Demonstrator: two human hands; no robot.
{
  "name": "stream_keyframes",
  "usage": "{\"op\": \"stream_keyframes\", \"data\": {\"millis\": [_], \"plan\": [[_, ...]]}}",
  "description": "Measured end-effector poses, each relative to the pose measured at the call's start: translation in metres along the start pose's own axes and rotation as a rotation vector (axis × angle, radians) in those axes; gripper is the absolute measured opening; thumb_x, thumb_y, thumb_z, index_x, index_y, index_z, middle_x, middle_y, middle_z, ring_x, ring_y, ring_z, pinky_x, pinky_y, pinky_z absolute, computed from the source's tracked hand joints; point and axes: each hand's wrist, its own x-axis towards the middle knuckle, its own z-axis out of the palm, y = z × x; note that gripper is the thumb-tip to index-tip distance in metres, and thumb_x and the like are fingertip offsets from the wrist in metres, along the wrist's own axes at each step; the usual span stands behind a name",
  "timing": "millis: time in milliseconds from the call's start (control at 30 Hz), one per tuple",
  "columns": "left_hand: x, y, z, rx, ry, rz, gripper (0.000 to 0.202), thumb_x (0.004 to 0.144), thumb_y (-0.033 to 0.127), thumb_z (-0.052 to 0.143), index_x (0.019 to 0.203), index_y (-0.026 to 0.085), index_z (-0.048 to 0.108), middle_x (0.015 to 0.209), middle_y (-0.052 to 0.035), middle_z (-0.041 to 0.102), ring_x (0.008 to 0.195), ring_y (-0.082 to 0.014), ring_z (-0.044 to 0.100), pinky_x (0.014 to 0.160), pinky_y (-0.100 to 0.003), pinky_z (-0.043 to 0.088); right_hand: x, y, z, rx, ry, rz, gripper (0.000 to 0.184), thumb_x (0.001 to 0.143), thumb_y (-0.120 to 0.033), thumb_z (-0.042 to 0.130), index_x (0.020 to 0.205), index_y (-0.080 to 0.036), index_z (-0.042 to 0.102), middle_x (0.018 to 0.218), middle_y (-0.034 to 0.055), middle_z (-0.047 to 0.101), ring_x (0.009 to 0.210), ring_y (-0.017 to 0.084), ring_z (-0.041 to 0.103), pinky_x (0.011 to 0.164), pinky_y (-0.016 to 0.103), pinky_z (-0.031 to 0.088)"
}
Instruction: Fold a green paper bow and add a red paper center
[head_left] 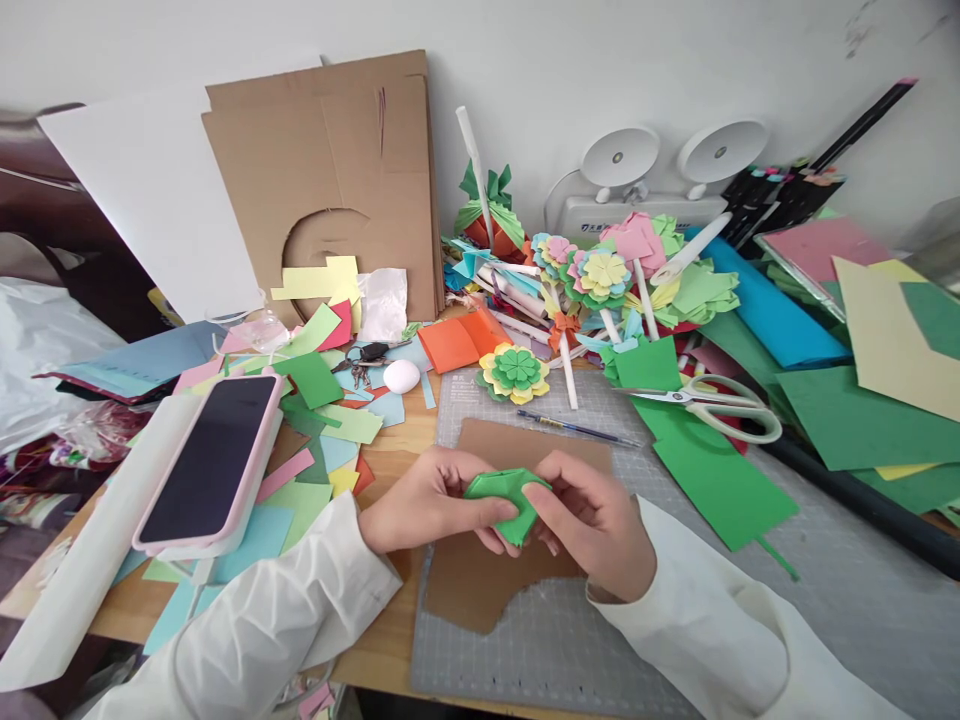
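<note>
A small piece of folded green paper point(514, 497) is pinched between my two hands, above a brown cardboard piece point(480, 590). My left hand point(439, 500) grips its left side, the thumb lying across the front. On the right edge, my right hand point(589, 515) presses with thumb and fingers. Under the cardboard lies a grey cutting mat point(450, 670). Just beyond the hands is a pen point(577, 427). White-handled scissors point(712, 405) rest on green paper sheets point(720, 480) to the right.
Paper flowers point(514, 373) and rolled paper sticks crowd the back. A phone point(214, 460) in a pink case sits at left among coloured scraps. Keys point(364, 365) and a white egg-shaped object point(401, 376) lie mid-table. Cardboard sheets point(322, 160) lean on the wall.
</note>
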Motion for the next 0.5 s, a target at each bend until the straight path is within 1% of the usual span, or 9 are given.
{"op": "stream_keyframes", "data": {"millis": [133,267,367,433,500], "plan": [[0.0006,-0.001,-0.0025,-0.01,-0.03,-0.058,0.016,0.076,0.022,0.072,0.083,0.007,0.07,0.078,-0.0084,0.074,0.07,-0.0155,0.072,0.063,-0.021,0.059,-0.0016,0.0012,0.0008,0.017,0.013,0.011,0.026,0.089,-0.037,0.054,0.071,-0.019,0.049,0.053,-0.0037,0.053,0.038,0.007,0.047,0.036,0.018,0.039],[-0.0006,-0.0006,-0.0025,-0.02,-0.054,-0.094,0.015,0.077,0.021,0.071,0.081,0.007,0.07,0.076,-0.0087,0.074,0.065,-0.0148,0.071,0.058,-0.019,0.058,-0.0025,0.0026,0.0014,0.024,-0.002,0.045,0.027,0.089,-0.039,0.054,0.071,-0.02,0.048,0.053,-0.0038,0.054,0.04,0.008,0.049,0.037,0.019,0.039],[-0.0007,-0.0004,-0.0018,-0.091,-0.048,-0.087,0.014,0.078,0.021,0.07,0.08,0.007,0.07,0.075,-0.0083,0.074,0.062,-0.0139,0.071,0.053,-0.017,0.056,-0.0011,0.0019,0.0007,0.046,-0.04,0.055,0.032,0.089,-0.042,0.053,0.067,-0.02,0.046,0.052,-0.004,0.052,0.04,0.008,0.046,0.037,0.019,0.037],[0.0,-0.0005,-0.0019,-0.129,-0.031,-0.087,0.015,0.078,0.022,0.07,0.081,0.008,0.07,0.075,-0.0078,0.074,0.061,-0.013,0.071,0.053,-0.016,0.056,0.0001,0.0004,0.0003,0.054,-0.067,0.061,0.036,0.089,-0.045,0.051,0.063,-0.02,0.046,0.051,-0.0034,0.051,0.04,0.008,0.044,0.036,0.019,0.034],[0.001,-0.0002,-0.0025,-0.14,-0.026,-0.115,0.016,0.078,0.024,0.071,0.081,0.008,0.07,0.075,-0.0079,0.074,0.06,-0.0125,0.071,0.052,-0.015,0.055,0.0007,-0.0012,0.0003,0.055,-0.071,0.071,0.038,0.089,-0.046,0.05,0.062,-0.02,0.046,0.049,-0.0033,0.05,0.039,0.007,0.041,0.034,0.019,0.032]]}}
